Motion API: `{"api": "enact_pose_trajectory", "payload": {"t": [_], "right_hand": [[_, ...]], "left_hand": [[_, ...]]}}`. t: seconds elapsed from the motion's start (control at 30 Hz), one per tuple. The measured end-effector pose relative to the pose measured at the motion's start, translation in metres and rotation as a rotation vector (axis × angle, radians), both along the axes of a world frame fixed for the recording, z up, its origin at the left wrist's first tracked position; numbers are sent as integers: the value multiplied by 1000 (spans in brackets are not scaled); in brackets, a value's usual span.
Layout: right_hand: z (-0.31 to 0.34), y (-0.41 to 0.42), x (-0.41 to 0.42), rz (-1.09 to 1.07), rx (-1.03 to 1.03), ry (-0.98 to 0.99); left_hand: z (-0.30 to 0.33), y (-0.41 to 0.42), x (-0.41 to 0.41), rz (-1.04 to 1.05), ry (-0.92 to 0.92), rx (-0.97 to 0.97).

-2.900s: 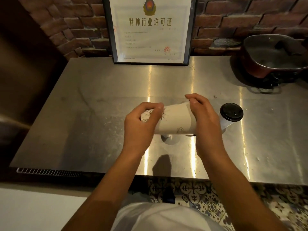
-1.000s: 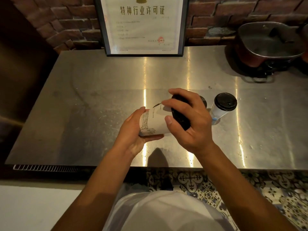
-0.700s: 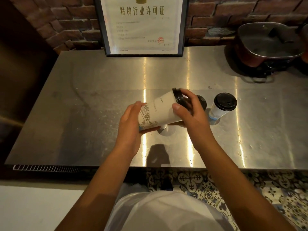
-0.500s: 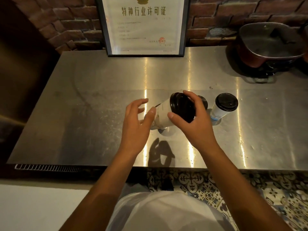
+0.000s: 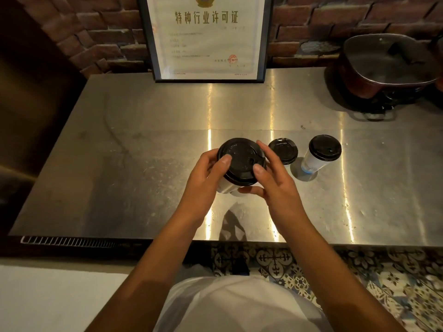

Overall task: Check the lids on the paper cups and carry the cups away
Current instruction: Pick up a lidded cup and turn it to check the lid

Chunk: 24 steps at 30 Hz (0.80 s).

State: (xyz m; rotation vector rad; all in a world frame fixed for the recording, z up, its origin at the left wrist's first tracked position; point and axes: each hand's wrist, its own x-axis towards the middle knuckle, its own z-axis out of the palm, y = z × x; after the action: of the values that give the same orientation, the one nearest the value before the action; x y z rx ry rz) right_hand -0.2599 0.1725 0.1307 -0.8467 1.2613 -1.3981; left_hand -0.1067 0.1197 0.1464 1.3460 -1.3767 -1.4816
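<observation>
A white paper cup (image 5: 226, 185) with a black plastic lid (image 5: 241, 161) is being held upright above the steel counter (image 5: 143, 164), near its front edge. The left hand (image 5: 203, 178) is curling round the cup at its 9 o'clock, thumb lying on the lid; the right hand (image 5: 273, 180) is wrapping it at 3 o'clock, thumb pressing the lid's rim. At 3 o'clock, just beside it, a second lidded cup (image 5: 283, 150) is standing, then a third lidded cup (image 5: 320, 154). A framed certificate (image 5: 206, 37) is leaning at 12 o'clock, a red pot (image 5: 388, 65) sitting at 2 o'clock.
</observation>
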Motion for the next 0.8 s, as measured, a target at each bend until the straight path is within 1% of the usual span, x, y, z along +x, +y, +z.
{"api": "enact_pose_trajectory", "payload": {"t": [0.1, 0.27, 0.4, 0.53, 0.7, 0.8], "right_hand": [[-2, 1, 2, 2, 21, -42], [-6, -6, 9, -15, 44, -25], [-13, -18, 22, 51, 105, -40], [-27, -38, 48, 102, 204, -80], [-37, -76, 85, 107, 260, -110], [-45, -112, 106, 125, 270, -47]], "left_hand": [[-4, 7, -3, 13, -38, -62], [-9, 16, -3, -45, -138, -168], [-25, 12, 17, 21, -85, -133], [-44, 1, 46, 82, -89, -67], [-64, -37, 79, 116, -128, -29], [-75, -70, 96, 138, -117, -22]]}}
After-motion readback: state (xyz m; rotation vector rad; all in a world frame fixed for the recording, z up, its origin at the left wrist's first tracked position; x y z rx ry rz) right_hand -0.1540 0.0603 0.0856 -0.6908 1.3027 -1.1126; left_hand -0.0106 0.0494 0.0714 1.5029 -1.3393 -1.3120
